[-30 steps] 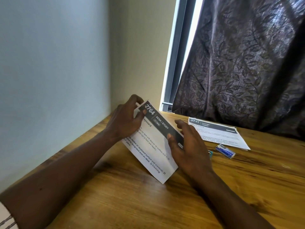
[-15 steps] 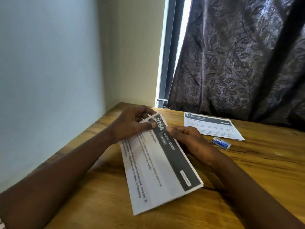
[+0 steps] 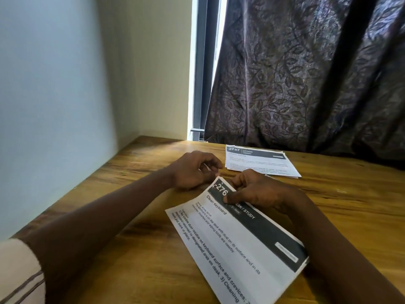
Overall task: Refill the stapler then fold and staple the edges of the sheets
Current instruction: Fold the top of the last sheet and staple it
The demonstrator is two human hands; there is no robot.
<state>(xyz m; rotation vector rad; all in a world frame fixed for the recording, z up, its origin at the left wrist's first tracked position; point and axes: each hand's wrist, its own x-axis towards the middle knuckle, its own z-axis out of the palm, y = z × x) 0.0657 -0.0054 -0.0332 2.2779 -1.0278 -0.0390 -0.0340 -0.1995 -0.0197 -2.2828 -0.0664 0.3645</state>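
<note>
A home study corner: a wooden desk [image 3: 135,249] against plain walls [image 3: 54,84], with a dark leaf-patterned curtain [image 3: 306,73] over the far window [image 3: 202,62].

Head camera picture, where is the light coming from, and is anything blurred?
Head view: daylight enters by the window gap beside the curtain; large print on the folded sheet reads clearly, text on the far stack does not; the left hand and sleeve look slightly smeared.
</note>
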